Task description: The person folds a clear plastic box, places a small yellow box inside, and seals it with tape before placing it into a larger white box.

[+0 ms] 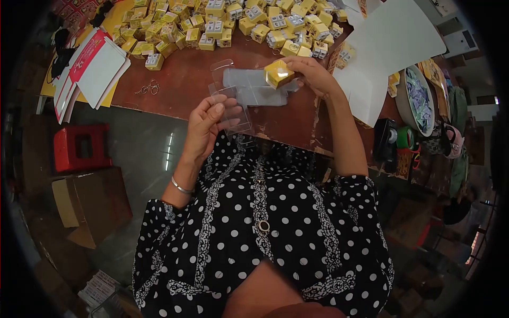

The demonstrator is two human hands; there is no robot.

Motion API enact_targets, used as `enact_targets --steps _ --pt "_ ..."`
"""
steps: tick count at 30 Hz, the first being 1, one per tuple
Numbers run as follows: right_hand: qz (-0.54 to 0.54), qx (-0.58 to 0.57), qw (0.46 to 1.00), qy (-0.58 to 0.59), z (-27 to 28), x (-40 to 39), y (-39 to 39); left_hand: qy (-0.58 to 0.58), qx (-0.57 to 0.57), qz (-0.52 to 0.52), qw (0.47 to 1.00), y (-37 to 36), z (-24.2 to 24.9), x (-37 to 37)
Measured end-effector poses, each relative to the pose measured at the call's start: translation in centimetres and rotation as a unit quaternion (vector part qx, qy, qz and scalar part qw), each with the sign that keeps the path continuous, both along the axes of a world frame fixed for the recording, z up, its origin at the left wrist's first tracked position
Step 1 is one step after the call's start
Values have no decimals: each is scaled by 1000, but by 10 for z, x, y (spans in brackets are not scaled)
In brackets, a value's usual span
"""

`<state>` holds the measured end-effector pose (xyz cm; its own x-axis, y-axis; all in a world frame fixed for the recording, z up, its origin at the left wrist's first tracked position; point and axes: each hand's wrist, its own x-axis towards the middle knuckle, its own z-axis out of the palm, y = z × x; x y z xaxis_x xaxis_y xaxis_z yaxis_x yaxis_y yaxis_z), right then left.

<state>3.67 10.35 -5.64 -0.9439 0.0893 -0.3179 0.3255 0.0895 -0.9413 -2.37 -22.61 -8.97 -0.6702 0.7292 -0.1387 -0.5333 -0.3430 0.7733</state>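
Note:
My left hand (211, 120) is closed on a clear plastic sheet (233, 117) with fold lines, held over the table's front edge. In my right hand (310, 73) is a small yellow box (278, 73), gripped at its upper right side. Beneath the box, a stack of clear flat plastic pieces (260, 96) lies on the red-brown table (180, 87). At the back sits a big pile of small yellow boxes (214, 26), some with grey-white tops.
Key rings (150, 88) and printed card sheets (90, 71) are on the left. To the right are white card (366, 69), a basin of packets (420, 100) and tape rolls (405, 138). A red stool (82, 146) and cardboard box (101, 199) stand on the floor.

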Motion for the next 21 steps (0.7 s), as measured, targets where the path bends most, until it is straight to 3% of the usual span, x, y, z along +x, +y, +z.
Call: enact_targets --steps 2,12,15,17,18,20,21 --pt "-51 -75 996 23 -5 -6 1 -2 -6 8 1000 -1 -3 1" --pt "-38 -269 957 101 -4 45 -23 -34 19 -18 999 3 -17 4" --pt "-61 -236 960 141 -13 63 -26 -34 23 -37 998 8 -20 6" --pt "-114 -61 969 210 -9 72 -38 -36 28 -45 998 11 -19 7" --pt "-118 -62 969 209 -11 77 -42 -46 40 -48 997 13 -16 8" --pt "-157 199 940 228 -16 87 -49 -57 50 -54 996 16 -16 10" --pt "-161 199 940 225 -17 92 -52 -59 50 -52 996 17 -16 11"
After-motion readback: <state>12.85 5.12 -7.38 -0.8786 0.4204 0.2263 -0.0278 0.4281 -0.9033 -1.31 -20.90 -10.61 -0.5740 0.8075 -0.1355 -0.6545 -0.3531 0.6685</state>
